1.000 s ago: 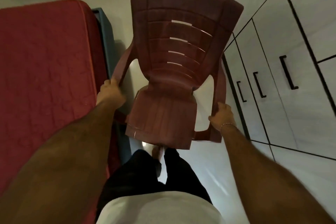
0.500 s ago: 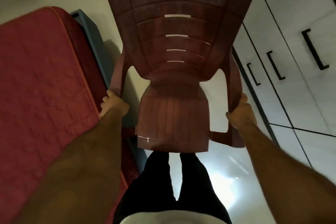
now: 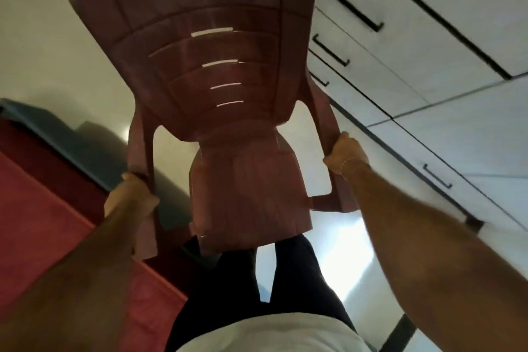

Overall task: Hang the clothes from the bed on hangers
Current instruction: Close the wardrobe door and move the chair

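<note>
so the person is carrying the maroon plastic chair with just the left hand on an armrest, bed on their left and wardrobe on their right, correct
Not quite: both hands carry it. The head view shows the left hand and the right hand each gripping an armrest of the maroon plastic chair. Bed left, wardrobe right, as stated.

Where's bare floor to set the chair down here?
Judging from this view: bare floor lies between the chair and the wardrobe doors, and beyond the bed at upper left. It is tight on the left, where the armrest gripped by the left hand sits close to the bed edge. The right hand holds the other armrest.
</note>
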Demonstrator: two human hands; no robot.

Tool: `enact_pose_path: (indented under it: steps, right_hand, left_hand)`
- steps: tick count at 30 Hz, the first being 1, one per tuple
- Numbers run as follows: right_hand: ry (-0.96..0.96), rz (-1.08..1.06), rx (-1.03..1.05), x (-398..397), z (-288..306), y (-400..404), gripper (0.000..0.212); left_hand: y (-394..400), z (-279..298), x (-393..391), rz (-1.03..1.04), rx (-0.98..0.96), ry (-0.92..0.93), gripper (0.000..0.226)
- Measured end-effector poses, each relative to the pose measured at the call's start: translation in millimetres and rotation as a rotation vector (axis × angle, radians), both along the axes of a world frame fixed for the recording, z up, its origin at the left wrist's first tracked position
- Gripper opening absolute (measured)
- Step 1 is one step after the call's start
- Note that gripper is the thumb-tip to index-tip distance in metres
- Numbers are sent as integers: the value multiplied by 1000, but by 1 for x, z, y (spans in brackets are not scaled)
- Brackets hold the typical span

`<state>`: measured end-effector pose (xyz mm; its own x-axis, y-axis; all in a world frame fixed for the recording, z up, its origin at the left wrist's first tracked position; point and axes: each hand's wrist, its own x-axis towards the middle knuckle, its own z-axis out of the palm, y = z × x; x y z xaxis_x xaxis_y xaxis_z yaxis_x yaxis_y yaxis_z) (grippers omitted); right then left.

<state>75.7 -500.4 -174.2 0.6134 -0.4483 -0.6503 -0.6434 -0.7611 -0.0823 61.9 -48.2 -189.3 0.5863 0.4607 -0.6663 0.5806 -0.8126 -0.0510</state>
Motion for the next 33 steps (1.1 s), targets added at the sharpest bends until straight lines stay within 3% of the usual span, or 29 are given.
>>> enact_pose_path:
  steps: [2, 6, 9, 14, 19, 27, 33]
  right_hand:
    - [-4, -109, -4, -30, 8, -19, 58]
    - [37, -314, 14, -98, 27, -61, 60]
    - [112, -474, 71, -162, 38, -94, 70]
    - [113, -840, 105, -299, 42, -135, 68]
    - [88, -1108, 134, -419, 51, -164, 57]
    - [14, -1399, 96, -596, 75, -195, 73]
    - [-6, -1621, 54, -691, 66, -198, 73]
  left_hand:
    - [-22, 9, 15, -146, 25, -3, 92]
    - [-86, 30, 38, -398, 16, -37, 70]
    - [-140, 37, 49, -595, -9, -48, 71]
    - [-259, 49, 37, -942, -40, -87, 78]
    - [-386, 61, -5, -1216, -44, -105, 88]
    - [-589, 81, -117, -1620, -92, -172, 70]
    - [-718, 91, -203, -1889, -171, -225, 63]
